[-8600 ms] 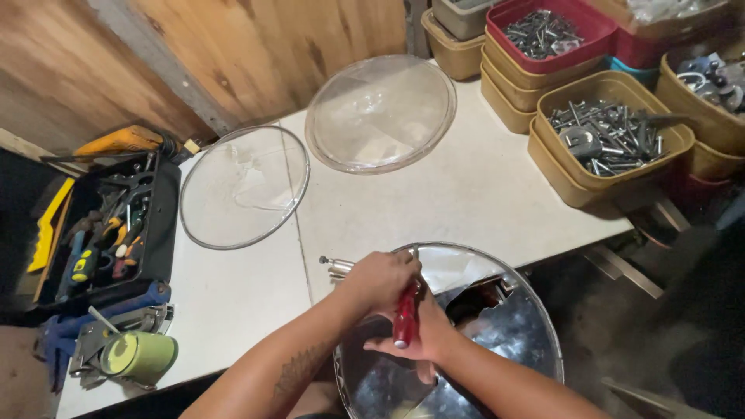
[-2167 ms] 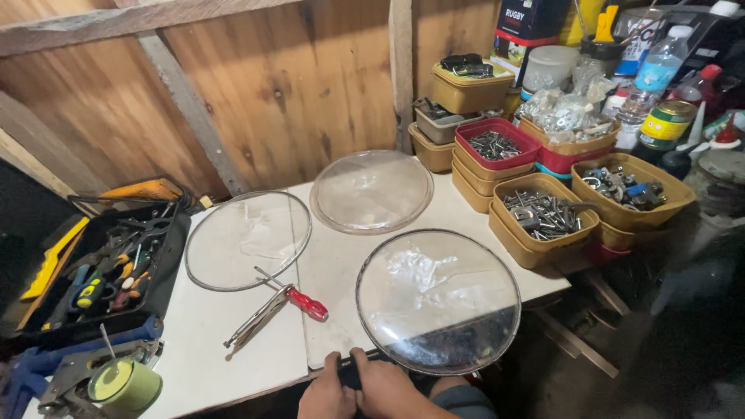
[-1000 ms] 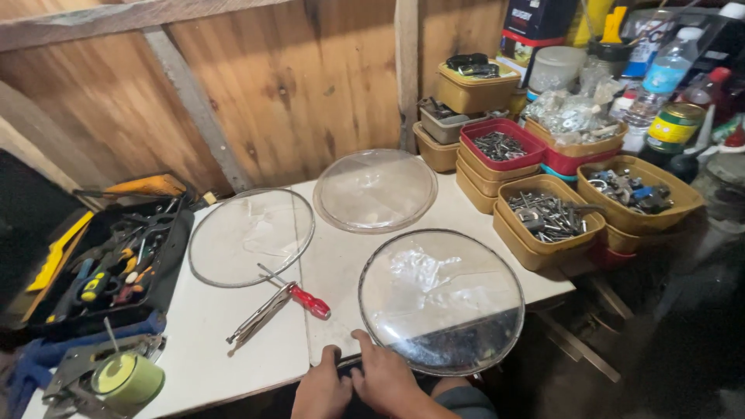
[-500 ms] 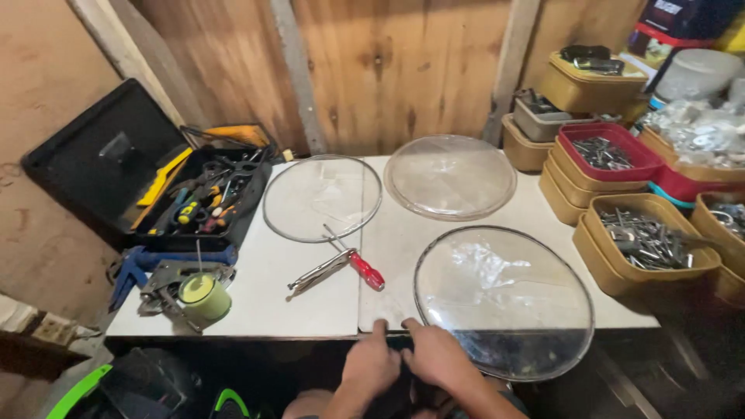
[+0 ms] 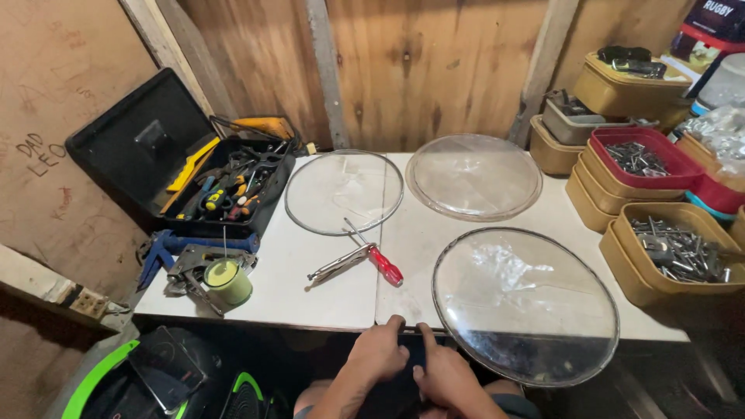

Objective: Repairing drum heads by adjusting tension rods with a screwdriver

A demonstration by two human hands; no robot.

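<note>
Wooden plank wall behind a white counter (image 5: 326,287) seen from above. At the near edge, left hand (image 5: 380,353) and right hand (image 5: 444,378) close together, fingers curled around a dark handle (image 5: 411,349) at the rim of a large round glass lid (image 5: 528,304); grip looks closed, though the handle is mostly hidden. Lid lying flat, overhanging the counter's front edge. Just left of it, red-handled pliers (image 5: 358,262) and a screwdriver crossing each other. Farther back, two more round glass lids: one with a metal rim (image 5: 344,190), one domed and clear (image 5: 474,176), side by side. On the left, open black toolbox (image 5: 209,182) full of mixed hand tools, lid propped up. Below it, blue clamp (image 5: 167,248) and a yellow-green spool (image 5: 227,281). Along the right, stacked tan and red trays (image 5: 621,233) holding metal hardware. Green-and-black object (image 5: 155,372) on the floor at lower left.
</note>
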